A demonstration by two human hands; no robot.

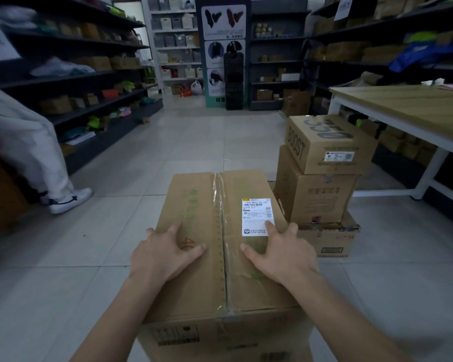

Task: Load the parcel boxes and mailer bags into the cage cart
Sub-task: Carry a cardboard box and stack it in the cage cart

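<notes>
The fingers of the left hand (165, 254) and the right hand (280, 254) are spread wide and lie flat on top of a big brown box (207, 199). They hold nothing. One right finger touches the white sticker (258, 212) on the box. The box is right in front of the person, with clear tape down its middle. Just beside it on the right is a pile of boxes (317, 202). Behind that stands a table (403, 108). Far left is someone's white shoe (68, 198).
</notes>
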